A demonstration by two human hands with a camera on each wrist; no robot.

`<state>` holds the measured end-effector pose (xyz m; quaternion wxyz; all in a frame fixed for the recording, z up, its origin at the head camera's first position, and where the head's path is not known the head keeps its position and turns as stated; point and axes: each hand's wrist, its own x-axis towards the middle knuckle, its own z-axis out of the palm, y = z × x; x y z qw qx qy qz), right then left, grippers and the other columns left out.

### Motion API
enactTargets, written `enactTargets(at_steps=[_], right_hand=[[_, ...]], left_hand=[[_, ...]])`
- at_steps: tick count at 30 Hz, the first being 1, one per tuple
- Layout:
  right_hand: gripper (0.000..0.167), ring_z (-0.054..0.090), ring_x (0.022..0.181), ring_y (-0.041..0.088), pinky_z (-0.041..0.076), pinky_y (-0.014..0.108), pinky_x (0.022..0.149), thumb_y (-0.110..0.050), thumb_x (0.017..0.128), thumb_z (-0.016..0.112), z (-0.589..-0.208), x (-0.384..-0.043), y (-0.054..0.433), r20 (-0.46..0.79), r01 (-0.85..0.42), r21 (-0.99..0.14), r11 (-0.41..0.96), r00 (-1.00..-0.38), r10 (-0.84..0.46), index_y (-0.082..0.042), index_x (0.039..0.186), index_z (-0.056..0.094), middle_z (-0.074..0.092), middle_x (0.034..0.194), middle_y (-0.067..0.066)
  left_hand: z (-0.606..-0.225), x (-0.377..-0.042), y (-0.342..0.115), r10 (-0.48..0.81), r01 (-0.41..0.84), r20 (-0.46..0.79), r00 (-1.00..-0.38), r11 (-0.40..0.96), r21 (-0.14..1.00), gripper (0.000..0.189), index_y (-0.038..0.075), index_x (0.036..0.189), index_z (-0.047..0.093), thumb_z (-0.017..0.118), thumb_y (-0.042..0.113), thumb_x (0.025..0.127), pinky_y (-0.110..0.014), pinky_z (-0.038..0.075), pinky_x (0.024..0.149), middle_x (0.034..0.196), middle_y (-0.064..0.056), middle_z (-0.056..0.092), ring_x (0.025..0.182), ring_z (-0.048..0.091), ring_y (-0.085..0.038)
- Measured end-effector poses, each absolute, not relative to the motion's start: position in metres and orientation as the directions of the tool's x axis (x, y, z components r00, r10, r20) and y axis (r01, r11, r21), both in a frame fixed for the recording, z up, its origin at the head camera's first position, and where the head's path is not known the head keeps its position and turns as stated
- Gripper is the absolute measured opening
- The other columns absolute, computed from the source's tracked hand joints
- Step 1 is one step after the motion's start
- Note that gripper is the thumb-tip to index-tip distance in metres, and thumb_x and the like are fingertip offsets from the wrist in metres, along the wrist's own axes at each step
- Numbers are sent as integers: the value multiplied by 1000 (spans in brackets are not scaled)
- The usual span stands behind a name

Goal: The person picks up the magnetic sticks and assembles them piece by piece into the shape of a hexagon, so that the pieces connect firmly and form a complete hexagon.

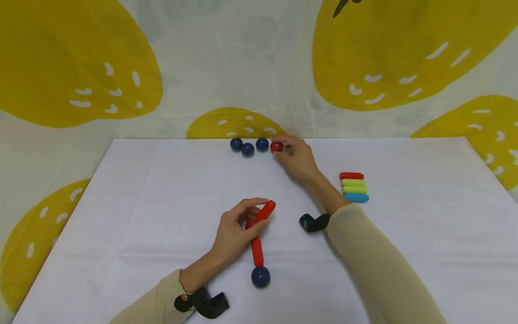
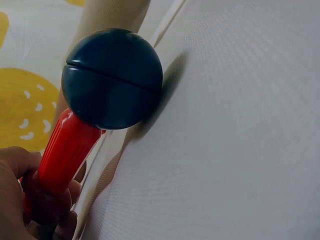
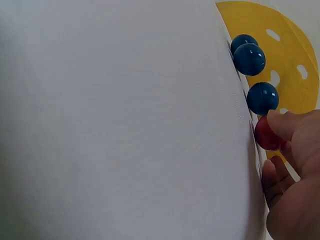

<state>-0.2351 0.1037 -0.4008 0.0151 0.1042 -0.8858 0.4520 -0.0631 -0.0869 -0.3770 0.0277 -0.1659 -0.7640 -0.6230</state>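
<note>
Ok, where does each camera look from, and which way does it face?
Head: on the head, facing forward and down at a white table; left hand, right hand and both sleeves show.
Left wrist: on that wrist, looking along a red stick to a blue ball; part of the left hand and a sleeve show.
Right wrist: on that wrist, looking at a red ball pinched beside blue balls; part of the right hand shows.
Shared: head and right wrist both show that red ball.

No text, label, brand, number or sign is legible in any of the three views.
</note>
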Motion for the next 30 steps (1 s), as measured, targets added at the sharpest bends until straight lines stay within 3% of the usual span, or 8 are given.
enactTargets(at_steps=[8, 17, 23, 30], right_hand=[[30, 52, 94, 23, 45, 35, 81, -13, 88, 70, -403, -231, 106, 172, -240, -770, 591, -970, -170, -14, 118, 66, 59, 109, 6], [36, 57, 102, 21, 49, 37, 86, -23, 90, 68, -394, -216, 117, 141, -234, -801, 551, -968, -207, -17, 125, 61, 60, 120, 3], [45, 58, 101, 21, 53, 35, 79, -27, 91, 66, -382, -194, 127, 95, -203, -810, 549, -971, -220, -23, 135, 54, 58, 126, 3], [45, 61, 95, 24, 54, 38, 76, -28, 93, 63, -374, -170, 137, 97, -199, -887, 417, -962, -253, -21, 136, 53, 54, 123, 1]], left_hand=[[-377, -63, -87, 209, 298, 259, -943, 185, 936, 40, 4, 119, 63, 72, -5, 81, -32, 46, 70, 90, -12, 66, 81, 61, -21], [-377, -62, -86, 212, 292, 256, -943, 162, 943, 40, 2, 119, 62, 70, -7, 82, -32, 47, 72, 92, -13, 65, 83, 61, -22], [-378, -62, -86, 217, 299, 262, -940, 162, 940, 39, 3, 120, 61, 69, -6, 82, -32, 47, 71, 93, -12, 65, 83, 61, -22], [-379, -62, -86, 211, 302, 265, -941, 167, 939, 38, 4, 119, 62, 70, -4, 83, -31, 46, 71, 92, -12, 65, 82, 61, -21]])
